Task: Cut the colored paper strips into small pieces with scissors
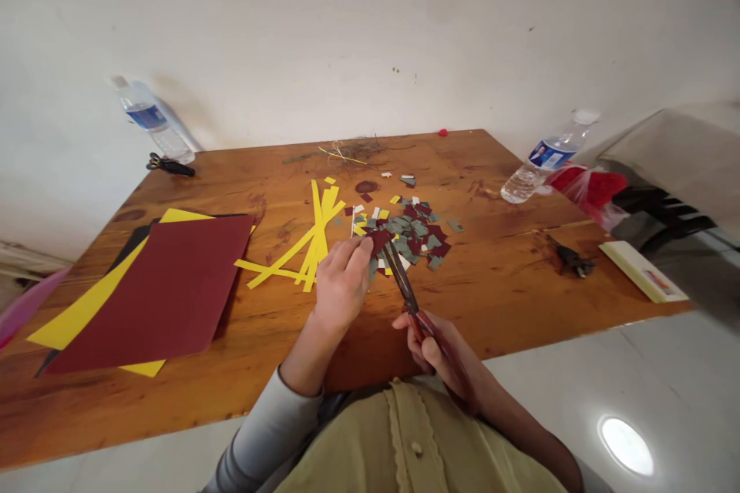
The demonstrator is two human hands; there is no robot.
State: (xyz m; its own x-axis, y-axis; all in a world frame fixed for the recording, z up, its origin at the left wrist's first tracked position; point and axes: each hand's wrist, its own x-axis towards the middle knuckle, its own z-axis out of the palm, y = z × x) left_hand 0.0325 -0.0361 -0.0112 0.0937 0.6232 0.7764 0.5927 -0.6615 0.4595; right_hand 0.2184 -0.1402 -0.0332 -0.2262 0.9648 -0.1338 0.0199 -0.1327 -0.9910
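Observation:
My left hand (342, 281) is closed in a pinch on a dark red paper strip (378, 239), whose end shows just past the fingertips. In my right hand (436, 350) is a pair of scissors (406, 289), with fingers wrapped round its red handles. The scissor blades point away from me and their tips meet the dark red paper. Beneath and beyond the blades lies a heap of small cut paper pieces (419, 229) in grey-green, dark red, yellow and white. Several yellow paper strips (317, 239) lie crossed just left of the heap.
Dark red, yellow and black paper sheets (156, 285) are stacked at left on the wooden table (277, 370). Water bottles stand at the back left (153, 123) and right (546, 158). A black plug (572, 258) and a pale box (643, 271) lie at right; black-handled snips (170, 165) lie back left.

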